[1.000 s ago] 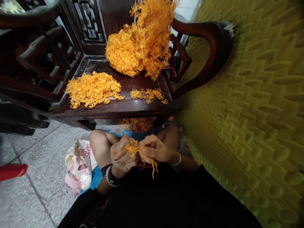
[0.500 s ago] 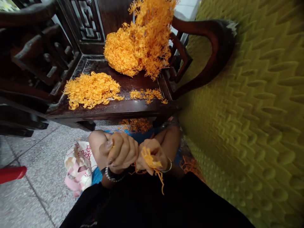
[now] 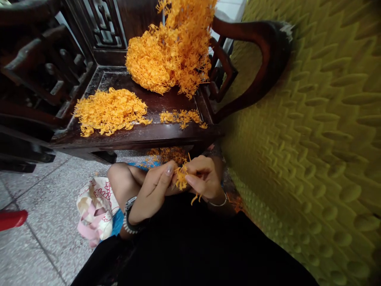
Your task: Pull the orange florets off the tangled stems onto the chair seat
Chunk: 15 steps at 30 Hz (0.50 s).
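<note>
Between my two hands, above my lap, is an orange branched piece (image 3: pixel 181 178) with thin curling prongs, which looks like plastic. My left hand (image 3: pixel 156 184) is closed, its thumb and fingertips pinching the piece's left side. On the other side my right hand (image 3: pixel 205 176) grips it between thumb and curled fingers, and a few orange strands hang out below. On the chair seat (image 3: pixel 98 79) ahead lie a flat pile of similar pieces (image 3: pixel 111 111), a small scatter of them (image 3: pixel 181 117) and a tall heap (image 3: pixel 178 55) at the back.
A carved wooden armrest (image 3: pixel 262 59) curves beside a yellow-green textured mat (image 3: pixel 312 131) standing at the right. More orange bits (image 3: pixel 171 155) lie under the chair. A white and pink cloth bag (image 3: pixel 95 214) and a red object (image 3: pixel 13 219) are on the floor at left.
My hands have turned and risen slightly; the left has gone from a fist to a thumb-and-finger pinch. The orange piece now sits between both hands' fingertips. The view has shifted slightly.
</note>
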Each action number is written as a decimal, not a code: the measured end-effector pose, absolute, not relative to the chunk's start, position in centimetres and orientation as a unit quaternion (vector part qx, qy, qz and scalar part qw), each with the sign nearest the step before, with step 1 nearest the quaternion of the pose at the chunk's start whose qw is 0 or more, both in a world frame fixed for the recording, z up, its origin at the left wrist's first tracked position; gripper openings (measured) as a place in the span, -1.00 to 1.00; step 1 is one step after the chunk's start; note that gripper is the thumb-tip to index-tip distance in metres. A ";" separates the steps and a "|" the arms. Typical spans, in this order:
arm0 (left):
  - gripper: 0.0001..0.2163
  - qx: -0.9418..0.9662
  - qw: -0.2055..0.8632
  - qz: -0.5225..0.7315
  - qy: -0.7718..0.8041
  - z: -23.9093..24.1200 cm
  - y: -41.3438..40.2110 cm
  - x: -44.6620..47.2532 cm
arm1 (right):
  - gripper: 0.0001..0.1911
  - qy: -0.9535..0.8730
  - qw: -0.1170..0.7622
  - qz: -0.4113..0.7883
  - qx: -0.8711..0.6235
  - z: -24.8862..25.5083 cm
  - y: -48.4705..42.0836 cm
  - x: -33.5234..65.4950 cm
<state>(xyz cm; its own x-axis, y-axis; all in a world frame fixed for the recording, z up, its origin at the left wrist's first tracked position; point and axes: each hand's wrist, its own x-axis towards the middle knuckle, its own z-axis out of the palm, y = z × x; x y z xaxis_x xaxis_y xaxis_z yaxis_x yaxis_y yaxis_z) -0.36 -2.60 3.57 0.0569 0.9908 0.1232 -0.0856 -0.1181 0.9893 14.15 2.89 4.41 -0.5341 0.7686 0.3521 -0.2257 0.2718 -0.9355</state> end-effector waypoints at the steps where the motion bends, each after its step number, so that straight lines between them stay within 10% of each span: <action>1: -0.61 0.521 0.509 0.532 0.433 3.6 -2.7 -0.3 | -0.49 -0.673 0.431 0.563 -0.212 4.6 3.0 14.3; 15: -0.57 0.486 0.653 0.528 0.241 2.8 -2.5 -0.3 | -0.55 -0.521 0.342 0.781 -0.029 1.3 2.8 13.7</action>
